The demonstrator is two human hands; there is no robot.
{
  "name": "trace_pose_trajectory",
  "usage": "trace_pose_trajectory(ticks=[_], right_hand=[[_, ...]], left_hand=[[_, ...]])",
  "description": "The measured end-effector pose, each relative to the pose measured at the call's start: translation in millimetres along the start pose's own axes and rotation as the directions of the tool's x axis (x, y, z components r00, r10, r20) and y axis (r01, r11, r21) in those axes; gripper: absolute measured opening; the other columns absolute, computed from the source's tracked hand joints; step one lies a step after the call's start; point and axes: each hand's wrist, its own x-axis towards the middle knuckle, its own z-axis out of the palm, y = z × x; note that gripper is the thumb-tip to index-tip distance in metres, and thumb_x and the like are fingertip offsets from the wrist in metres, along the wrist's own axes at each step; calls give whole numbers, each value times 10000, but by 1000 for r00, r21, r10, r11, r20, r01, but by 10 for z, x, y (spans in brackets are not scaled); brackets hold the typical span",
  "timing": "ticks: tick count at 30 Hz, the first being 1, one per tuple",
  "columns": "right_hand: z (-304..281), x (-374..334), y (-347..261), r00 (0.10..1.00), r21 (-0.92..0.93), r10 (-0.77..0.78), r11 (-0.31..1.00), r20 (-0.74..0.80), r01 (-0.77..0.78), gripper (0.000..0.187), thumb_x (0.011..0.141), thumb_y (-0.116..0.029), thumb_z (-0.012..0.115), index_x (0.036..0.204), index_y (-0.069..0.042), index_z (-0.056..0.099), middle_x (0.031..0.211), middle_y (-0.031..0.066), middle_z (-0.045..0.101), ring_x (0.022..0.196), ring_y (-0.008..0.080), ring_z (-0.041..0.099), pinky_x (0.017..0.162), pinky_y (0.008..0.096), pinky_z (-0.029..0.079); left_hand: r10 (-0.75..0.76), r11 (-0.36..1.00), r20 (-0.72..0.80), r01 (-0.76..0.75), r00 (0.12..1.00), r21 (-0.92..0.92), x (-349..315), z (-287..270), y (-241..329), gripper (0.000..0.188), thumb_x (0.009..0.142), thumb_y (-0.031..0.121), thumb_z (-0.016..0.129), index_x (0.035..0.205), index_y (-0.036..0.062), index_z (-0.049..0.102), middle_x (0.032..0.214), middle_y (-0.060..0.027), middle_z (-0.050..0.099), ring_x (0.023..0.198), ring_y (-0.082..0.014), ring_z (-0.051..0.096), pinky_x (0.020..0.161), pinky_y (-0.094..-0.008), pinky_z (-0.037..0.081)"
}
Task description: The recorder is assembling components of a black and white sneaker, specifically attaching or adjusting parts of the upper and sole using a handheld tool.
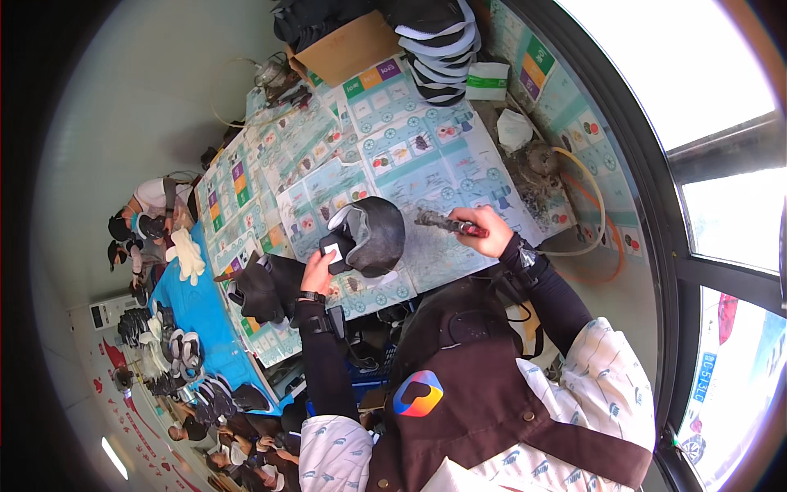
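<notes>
My left hand (317, 275) grips the near left end of a black shoe upper (385, 236), its thumb by a small white patch (331, 252). The upper stands on the paper-covered table in front of me, its curved side to the right. To its right, my right hand (489, 233) is closed round the red handle of a brush-like tool (434, 219). That tool's dark, crusted end points left toward the upper without touching it. Left of my left hand lie more black uppers (261, 289).
Printed sheets cover the table (459, 176). At the back stand a cardboard box (348, 49) of black pieces and a stack of black-and-white pieces (438, 49). A yellowish hose (602, 201) curves at the right. People (152, 201) work beyond a blue table (193, 303) on the left.
</notes>
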Motion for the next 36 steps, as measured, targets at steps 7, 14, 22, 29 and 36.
trace_pose_trajectory(ticks=[7, 14, 22, 29, 36], right_hand=[[-107, -55, -99, 989, -3, -98, 995, 114, 99, 248, 734, -49, 638, 981, -29, 647, 669, 132, 573, 618, 315, 611, 601, 387, 449], [-178, -75, -43, 983, -40, -119, 991, 138, 126, 245, 747, -48, 625, 991, -31, 647, 685, 143, 584, 630, 342, 605, 618, 403, 458], [-112, -193, 228, 973, -149, -52, 985, 226, 87, 229, 725, -26, 615, 953, -26, 635, 650, 135, 598, 583, 331, 610, 588, 429, 452], [-103, -93, 47, 978, -116, -105, 985, 179, 127, 282, 702, -20, 608, 981, -28, 646, 701, 176, 618, 670, 413, 613, 611, 460, 468], [-123, -10, -41, 975, -96, -48, 993, 218, 70, 293, 704, -37, 601, 990, -54, 660, 719, 185, 635, 706, 415, 636, 628, 481, 473]], left_hand=[[92, 989, 48, -97, 995, 112, 18, 21, 249, 295, 1001, 143, 623, 1261, 4, 614, 1172, -48, 689, 1059, -142, 652, 918, -299, 512], [184, 921, 121, -214, 975, 325, 161, -6, 321, 340, 1002, 129, 623, 1305, -22, 595, 1186, -52, 684, 1042, -138, 643, 928, -289, 505], [234, 725, 178, -293, 956, 624, 396, 39, 468, 361, 990, 181, 639, 1282, -28, 602, 1166, -115, 708, 1042, -175, 668, 917, -317, 512], [347, 333, 224, -343, 911, 878, 364, 417, 597, 341, 967, 186, 655, 1258, 12, 621, 1071, -143, 712, 989, -247, 677, 903, -345, 509], [329, 286, 322, -419, 888, 862, 212, 715, 701, 232, 921, 131, 649, 1144, 69, 634, 1022, -185, 701, 990, -394, 671, 831, -416, 525]])
